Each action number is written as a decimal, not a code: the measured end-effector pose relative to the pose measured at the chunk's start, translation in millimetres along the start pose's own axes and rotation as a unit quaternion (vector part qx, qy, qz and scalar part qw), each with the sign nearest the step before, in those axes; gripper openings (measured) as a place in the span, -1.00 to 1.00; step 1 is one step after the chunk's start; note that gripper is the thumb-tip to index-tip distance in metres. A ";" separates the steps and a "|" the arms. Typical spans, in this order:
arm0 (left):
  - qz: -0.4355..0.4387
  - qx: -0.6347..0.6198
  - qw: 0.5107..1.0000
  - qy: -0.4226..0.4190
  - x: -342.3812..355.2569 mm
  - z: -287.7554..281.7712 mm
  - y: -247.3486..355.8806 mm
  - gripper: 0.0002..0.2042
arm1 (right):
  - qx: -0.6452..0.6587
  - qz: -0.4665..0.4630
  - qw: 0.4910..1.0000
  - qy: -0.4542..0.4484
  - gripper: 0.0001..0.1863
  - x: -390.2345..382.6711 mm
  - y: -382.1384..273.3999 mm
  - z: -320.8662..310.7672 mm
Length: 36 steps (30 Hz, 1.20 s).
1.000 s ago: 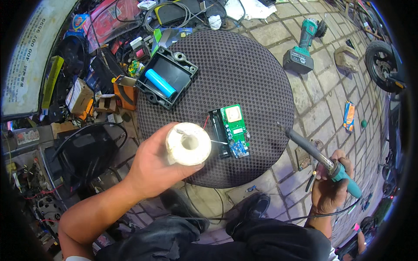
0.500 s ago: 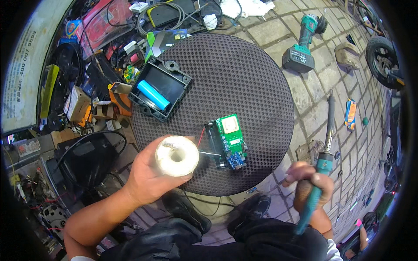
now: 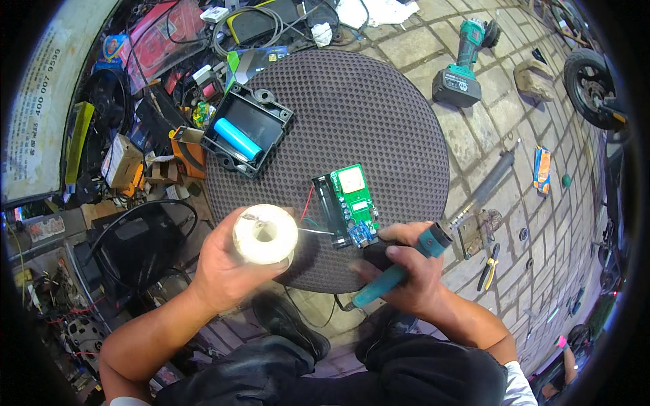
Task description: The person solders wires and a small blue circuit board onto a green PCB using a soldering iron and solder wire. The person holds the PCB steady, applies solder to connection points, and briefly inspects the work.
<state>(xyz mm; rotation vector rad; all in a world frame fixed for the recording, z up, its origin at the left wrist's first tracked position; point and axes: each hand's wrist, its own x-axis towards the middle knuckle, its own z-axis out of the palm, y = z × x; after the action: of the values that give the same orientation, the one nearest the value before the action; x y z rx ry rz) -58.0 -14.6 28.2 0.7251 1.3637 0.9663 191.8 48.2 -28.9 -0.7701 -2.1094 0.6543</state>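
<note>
My left hand (image 3: 227, 260) is closed around a white spool of solder wire (image 3: 265, 234), held over the near left part of the round stool. A thin strand of solder runs from the spool toward the lower end of a black battery holder (image 3: 330, 208). The holder lies against a green circuit board (image 3: 353, 193) with a small blue module (image 3: 362, 233) at its near end. My right hand (image 3: 414, 274) grips the teal handle of a soldering iron (image 3: 387, 285), its barrel pointing up and right, away from the board. The right fingertips are at the board's near right corner; contact is unclear.
A black plastic case (image 3: 267, 118) holding a blue cylindrical battery (image 3: 237, 139) sits on the dark textured stool (image 3: 359, 101). On the paving lie a green angle grinder (image 3: 464, 64) and yellow-handled pliers (image 3: 488, 267). Clutter fills the left side. Another person's arm (image 3: 569, 372) shows lower right.
My right hand has moved left and up with the soldering iron, from beside the stool to the board's near right corner. My left hand still holds the solder spool.
</note>
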 end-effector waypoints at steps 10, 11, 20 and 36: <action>0.034 -0.003 0.999 0.010 -17.1 -3.5 -5.4 -0.54 | -0.072 0.008 0.997 0.014 -0.57 7.1 -7.4 10.4; 0.041 -0.006 0.999 0.011 -18.3 -3.9 -6.3 -0.56 | -0.075 0.001 0.997 0.019 -0.57 6.4 -5.7 12.3; -0.015 0.054 0.998 0.004 -21.5 0.5 -10.7 -0.55 | 0.093 -0.065 0.994 0.008 -0.36 15.5 -7.6 -29.4; 0.008 0.062 0.997 0.045 -17.3 6.0 -26.3 -0.61 | 0.082 -0.051 0.994 -0.054 -0.41 -13.1 -7.6 -92.1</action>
<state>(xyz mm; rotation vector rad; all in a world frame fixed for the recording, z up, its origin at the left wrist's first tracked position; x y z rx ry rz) -47.5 -41.1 13.7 0.7953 1.5100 0.9431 270.3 51.3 21.5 -0.5436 -2.1449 0.8170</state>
